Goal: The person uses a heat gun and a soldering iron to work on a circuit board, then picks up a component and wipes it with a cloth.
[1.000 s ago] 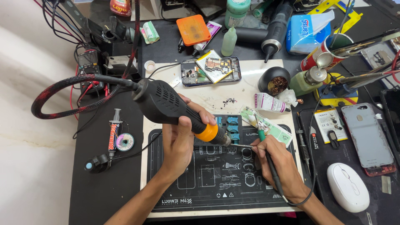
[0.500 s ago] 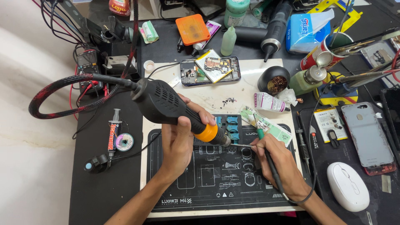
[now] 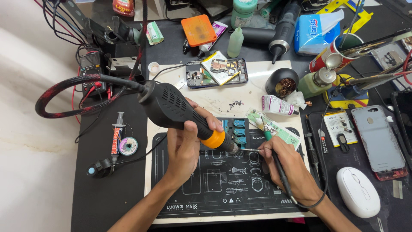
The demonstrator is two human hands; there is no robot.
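My left hand (image 3: pixel 185 146) grips a black hot-air handle (image 3: pixel 176 109) with an orange collar, its nozzle pointing down and right at the blue holder (image 3: pixel 237 131) on the black work mat (image 3: pixel 214 184). My right hand (image 3: pixel 286 165) holds thin tweezers (image 3: pixel 251 150) together with a black corded pen-like tool (image 3: pixel 281 174); the tweezer tips meet the nozzle end. What sits under the nozzle is too small to tell.
An opened phone (image 3: pixel 216 72) lies behind the mat, with a black pot of brass wool (image 3: pixel 282 83) and a small tube (image 3: pixel 278 105) to its right. A white mouse (image 3: pixel 358 191) and a phone back cover (image 3: pixel 377 137) lie right. A syringe (image 3: pixel 116 137) and solder reel lie left.
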